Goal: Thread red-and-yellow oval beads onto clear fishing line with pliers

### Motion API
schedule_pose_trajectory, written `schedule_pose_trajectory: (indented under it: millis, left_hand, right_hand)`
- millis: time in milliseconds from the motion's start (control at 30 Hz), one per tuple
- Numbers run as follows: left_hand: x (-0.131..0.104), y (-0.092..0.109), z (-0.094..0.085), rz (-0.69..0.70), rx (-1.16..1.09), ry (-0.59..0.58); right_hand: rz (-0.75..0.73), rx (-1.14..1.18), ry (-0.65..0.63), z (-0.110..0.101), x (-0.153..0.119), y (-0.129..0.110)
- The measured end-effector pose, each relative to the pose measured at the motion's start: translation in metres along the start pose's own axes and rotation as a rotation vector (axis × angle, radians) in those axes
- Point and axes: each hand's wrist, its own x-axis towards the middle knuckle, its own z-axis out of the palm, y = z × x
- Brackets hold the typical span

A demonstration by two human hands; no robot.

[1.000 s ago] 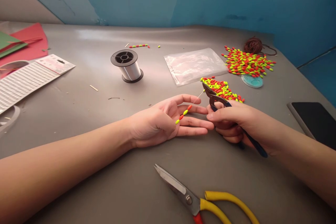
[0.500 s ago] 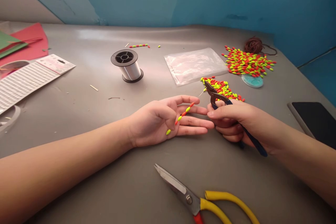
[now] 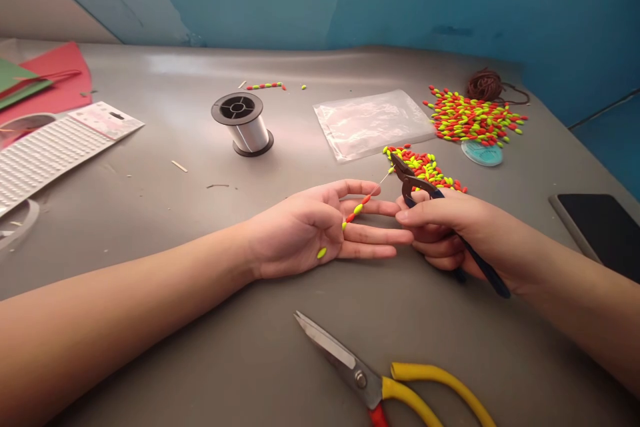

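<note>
My left hand [image 3: 305,227] lies palm up, its fingers stretched out. Across those fingers runs a short string of red and yellow-green beads [image 3: 358,209], held under my bent thumb, which hides its lower part. One yellow-green bead [image 3: 321,253] sits on the palm. From the top bead a thin wire or thread [image 3: 384,178] leads up to the jaws of the pliers [image 3: 417,183]. My right hand [image 3: 440,227] is closed around the dark blue handles of these pliers. Behind the jaws lies a pile of loose beads [image 3: 430,170].
Yellow-handled scissors [image 3: 360,373] lie in front. A spool [image 3: 250,130], a clear plastic bag [image 3: 373,123], a larger bead pile [image 3: 473,117], brown cord [image 3: 483,85] and a turquoise disc [image 3: 481,153] are farther back. A phone [image 3: 600,230] lies right, a white studded sheet [image 3: 60,153] left.
My left thumb has slid over the lower beads and now covers a red one seen before. The upper beads and the pliers have stayed nearly in place.
</note>
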Motion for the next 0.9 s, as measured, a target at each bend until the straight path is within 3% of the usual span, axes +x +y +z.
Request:
schedule_pose_trajectory:
  millis: [900]
  left_hand:
    - [-0.0054,0.0019,0.0042,-0.022,0.082,0.065]
  right_hand:
    - [-0.017,0.048,0.007,0.0013,-0.0017,0.0004]
